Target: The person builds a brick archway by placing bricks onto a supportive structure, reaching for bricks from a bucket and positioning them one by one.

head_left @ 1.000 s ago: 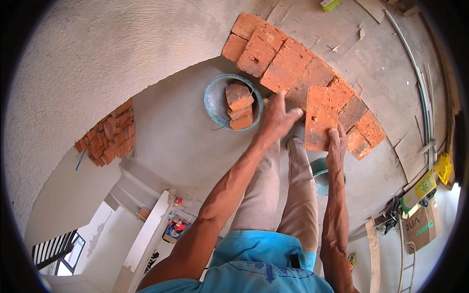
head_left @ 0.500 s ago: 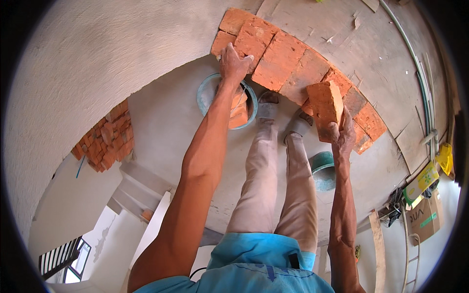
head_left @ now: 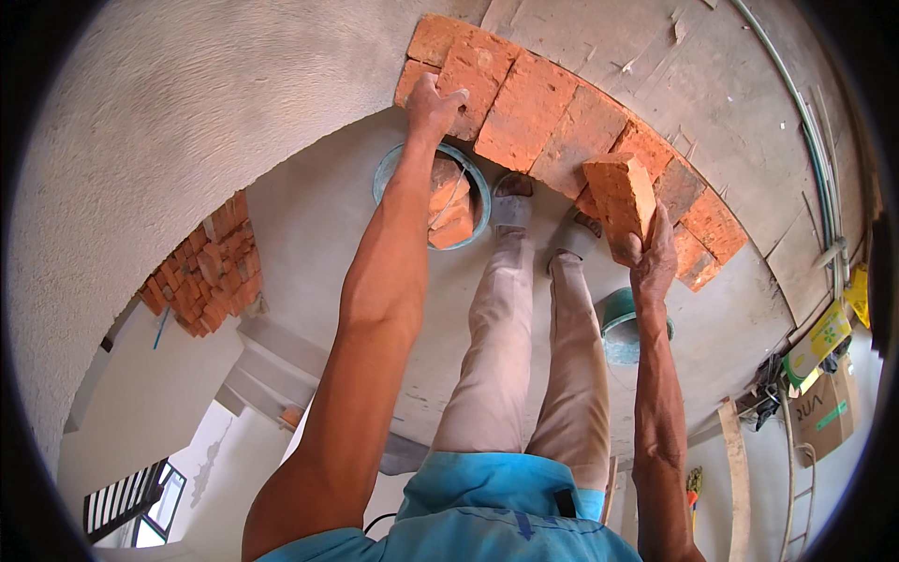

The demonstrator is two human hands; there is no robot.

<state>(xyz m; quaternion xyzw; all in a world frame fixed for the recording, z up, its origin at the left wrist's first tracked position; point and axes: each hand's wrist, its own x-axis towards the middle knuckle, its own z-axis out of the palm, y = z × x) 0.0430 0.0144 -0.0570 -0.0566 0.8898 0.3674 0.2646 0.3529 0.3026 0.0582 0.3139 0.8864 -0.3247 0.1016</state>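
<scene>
My right hand grips a loose orange brick, thumb on its near side. This brick is raised and tilted over the right part of a curved row of bricks. At the row's left end, my left hand is closed about the near end of a laid brick, with the thumb spread toward its top face. Some of its fingertips are hard to make out. Under my left forearm stands a blue-green bucket with several bricks in it.
A rough plastered wall curves along the left. A smaller green bucket stands right of my legs. Farther left lies a brick pile. Long pipes, a cardboard box and a wooden plank line the right side.
Both hands keep their places on the bricks. The view has shifted slightly, and my right hand's brick tilts a little differently.
</scene>
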